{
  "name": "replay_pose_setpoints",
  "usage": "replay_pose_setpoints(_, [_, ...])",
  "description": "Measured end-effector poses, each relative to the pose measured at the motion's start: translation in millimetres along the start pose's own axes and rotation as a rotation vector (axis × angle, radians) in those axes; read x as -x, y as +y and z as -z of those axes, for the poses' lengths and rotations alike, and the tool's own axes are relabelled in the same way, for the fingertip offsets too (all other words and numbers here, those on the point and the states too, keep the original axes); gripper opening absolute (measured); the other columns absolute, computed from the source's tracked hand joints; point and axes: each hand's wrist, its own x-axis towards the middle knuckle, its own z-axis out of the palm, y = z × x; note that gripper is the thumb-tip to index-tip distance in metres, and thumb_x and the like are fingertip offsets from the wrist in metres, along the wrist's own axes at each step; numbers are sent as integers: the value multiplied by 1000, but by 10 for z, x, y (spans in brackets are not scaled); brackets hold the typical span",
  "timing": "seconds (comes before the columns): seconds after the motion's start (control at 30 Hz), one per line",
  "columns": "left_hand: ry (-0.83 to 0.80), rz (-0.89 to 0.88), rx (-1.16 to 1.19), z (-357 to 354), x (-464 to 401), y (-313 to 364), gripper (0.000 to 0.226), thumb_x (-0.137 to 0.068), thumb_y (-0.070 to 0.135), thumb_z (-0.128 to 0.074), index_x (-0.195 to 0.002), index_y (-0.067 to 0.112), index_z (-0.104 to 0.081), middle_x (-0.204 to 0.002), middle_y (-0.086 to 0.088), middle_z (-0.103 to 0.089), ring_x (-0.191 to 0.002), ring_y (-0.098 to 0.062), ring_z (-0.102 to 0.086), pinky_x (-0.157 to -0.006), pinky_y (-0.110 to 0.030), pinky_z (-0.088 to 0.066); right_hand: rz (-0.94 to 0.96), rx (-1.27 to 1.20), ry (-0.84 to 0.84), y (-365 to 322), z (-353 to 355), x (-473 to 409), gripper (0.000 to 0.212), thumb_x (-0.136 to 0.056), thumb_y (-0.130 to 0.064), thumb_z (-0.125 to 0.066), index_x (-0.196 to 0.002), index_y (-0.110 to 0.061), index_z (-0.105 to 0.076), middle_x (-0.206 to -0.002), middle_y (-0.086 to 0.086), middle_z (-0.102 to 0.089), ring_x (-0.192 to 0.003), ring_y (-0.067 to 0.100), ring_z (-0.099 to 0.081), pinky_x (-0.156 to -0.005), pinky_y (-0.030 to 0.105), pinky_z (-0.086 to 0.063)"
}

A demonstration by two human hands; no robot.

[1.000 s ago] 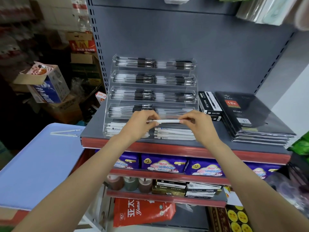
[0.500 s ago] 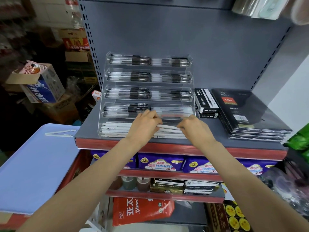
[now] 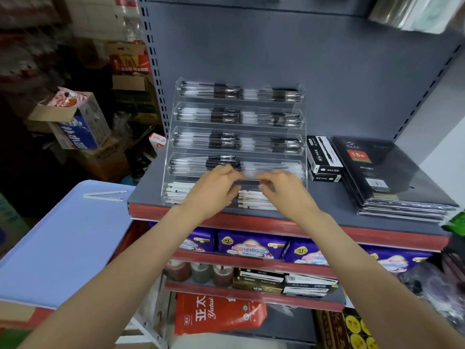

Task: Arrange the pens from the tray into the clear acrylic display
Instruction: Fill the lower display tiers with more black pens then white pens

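- Change since half a second ago: both hands have lifted from the white pens in the bottom tier to the front lip of the tier above; the white pen held stretched between them a second ago is no longer there.
- Left hand: over the bottom tier, fingers curled toward the centre; blurred, so whether it pinches anything I cannot tell.
- Right hand: at 3 o'clock of the left, fingertips near it, curled; grip likewise unreadable.
- Clear acrylic display: stepped, five tiers, on the grey shelf. Upper four tiers hold black-and-clear pens; bottom tier holds the white pens, laid crosswise.
- Tray: pale blue, at 9 o'clock of the display; two white pens remain at its far edge.
- Boxed pens and black diaries: at 3 o'clock of the display.
- Handling note, my judgement: square the ends of the stacked pens flush, keep them parallel to the lip, then fetch the remaining two.
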Motion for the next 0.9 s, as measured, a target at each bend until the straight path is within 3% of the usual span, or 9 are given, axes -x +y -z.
replay_pose_setpoints(0.13, [224, 92, 39, 320, 210, -263, 30, -91, 18, -55, -121, 14, -58, -108, -5, -60, -104, -24, -56, -88, -42, -47, 98, -90, 34, -445, -48, -242, 28, -94, -16, -51, -119, -18, -63, -107, 3, -65, -94, 16, -59, -85, 23, -43])
replay_pose_setpoints(0.27, [352, 203, -63, 682, 549, -763, 24, -89, 15, -55, -112, 11, -62, -101, -8, -61, -96, -30, -57, -77, -42, -49, 229, -175, 45, -1133, -225, -516, 28, -93, -15, -50, -118, -16, -63, -107, 4, -64, -98, 20, -60, -90, 35, -47])
replay_pose_setpoints(0.37, [398, 335, -112, 891, 864, -1273, 29, -87, 24, -45, -106, 11, -62, -95, -10, -62, -89, -34, -58, -72, -45, -50, 339, -201, 29, -1733, -485, -750, 29, -93, -13, -49, -119, -15, -62, -111, 5, -63, -103, 21, -58, -91, 35, -46])
replay_pose_setpoints(0.43, [390, 453, -127, 970, 1086, -1680, 23, -89, 18, -50, -107, 11, -62, -95, -10, -62, -90, -33, -58, -73, -48, -50, 385, -208, 3, -2133, -754, -923, 29, -94, -14, -47, -120, -15, -62, -114, 5, -61, -106, 20, -57, -90, 36, -47])
replay_pose_setpoints(0.57, [292, 647, -123, 987, 1483, -2557, 20, -90, 17, -52, -107, 11, -61, -101, -8, -62, -96, -31, -56, -79, -46, -47, 379, -174, -74, -2835, -1464, -1324, 29, -94, -12, -44, -117, -10, -61, -112, 9, -58, -105, 25, -54, -87, 40, -46])
replay_pose_setpoints(0.73, [-2, 726, -95, 771, 1712, -3560, 31, -92, 18, -49, -122, 12, -55, -118, -10, -55, -113, -30, -49, -87, -41, -43, 165, -44, -291, -3297, -2481, -1834, 35, -95, -16, -45, -128, -10, -52, -127, 11, -51, -112, 28, -52, -85, 40, -47])
replay_pose_setpoints(0.9, [-323, 647, -59, 323, 1739, -4295, 52, -91, 19, -47, -141, 10, -34, -147, -9, -35, -134, -27, -34, -105, -36, -35, 6, 60, -456, -3213, -3224, -2167, 47, -95, -18, -45, -140, -9, -35, -141, 14, -38, -131, 29, -36, -103, 43, -39])
